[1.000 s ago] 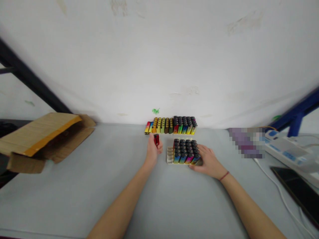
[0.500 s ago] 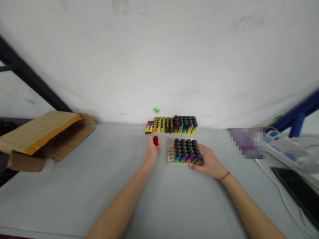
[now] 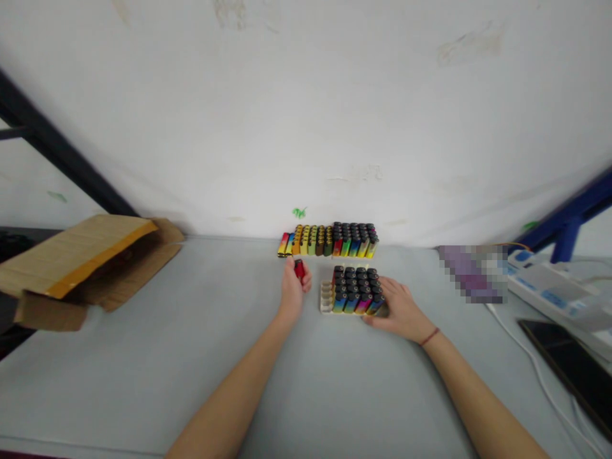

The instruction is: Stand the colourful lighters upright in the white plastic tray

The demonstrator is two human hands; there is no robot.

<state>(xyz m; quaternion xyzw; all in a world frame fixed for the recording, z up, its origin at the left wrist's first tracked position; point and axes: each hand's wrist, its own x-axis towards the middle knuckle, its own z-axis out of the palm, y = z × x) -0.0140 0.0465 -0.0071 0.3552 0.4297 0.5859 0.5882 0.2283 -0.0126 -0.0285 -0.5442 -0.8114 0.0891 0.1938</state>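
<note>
My left hand (image 3: 292, 287) is closed around a red lighter (image 3: 299, 269), whose dark top points up. To its right, apart from it, stands a pale tray (image 3: 326, 298) with upright black-topped lighters (image 3: 356, 290) in rows. The column of slots at the tray's left end holds no lighters. My right hand (image 3: 399, 308) grips the tray's right end, thumb along the front and fingers behind. Behind the tray, black-topped lighters (image 3: 354, 239) and yellow and dark lighters (image 3: 312, 240) stand in rows; two colourful lighters (image 3: 285, 244) lie at their left.
An open cardboard box (image 3: 95, 261) lies at the left. On the right are a power strip (image 3: 559, 290), a black phone (image 3: 568, 366), a white cable (image 3: 521, 344) and a blurred-out purple item (image 3: 471, 274). A white wall (image 3: 306, 115) rises behind the grey table (image 3: 191, 357).
The red lighter in my left hand has tilted slightly, and the fingers have shifted a little. My right hand stays at the tray, and the view has moved slightly.
</note>
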